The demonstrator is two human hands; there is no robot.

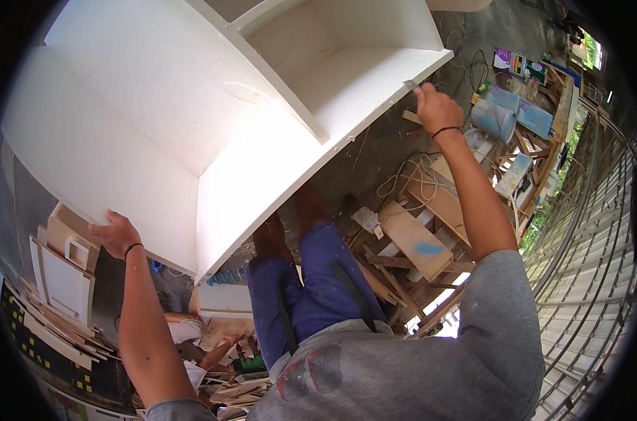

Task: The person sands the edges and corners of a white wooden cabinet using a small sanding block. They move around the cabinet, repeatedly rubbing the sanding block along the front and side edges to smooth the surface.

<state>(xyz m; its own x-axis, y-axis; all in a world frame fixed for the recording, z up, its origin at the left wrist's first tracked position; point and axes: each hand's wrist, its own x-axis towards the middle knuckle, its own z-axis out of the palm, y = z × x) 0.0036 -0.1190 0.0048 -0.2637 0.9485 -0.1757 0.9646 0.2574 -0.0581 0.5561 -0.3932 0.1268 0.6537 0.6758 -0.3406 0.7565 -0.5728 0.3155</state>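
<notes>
A large white-painted cabinet (157,161) with open compartments fills the upper left and middle. An upright divider splits it, and a smaller compartment (360,77) lies to the divider's right. My left hand (118,237) rests at the cabinet's lower left edge, fingers spread, and wears a dark wrist cord. Off the cabinet's right front edge, my right hand (439,111) is closed round a small flat-bladed scraper (411,85). The scraper's blade points at that edge; whether it touches I cannot tell. My fingers hide its handle.
At the right stand a paint-stained bucket (493,119), cans and a wooden workbench. Boards (416,238) and a loose white cable (409,172) lie below my right arm. Another person's arm (217,354) shows at lower left, near scrap wood strips (241,393). White panels (62,281) lean left.
</notes>
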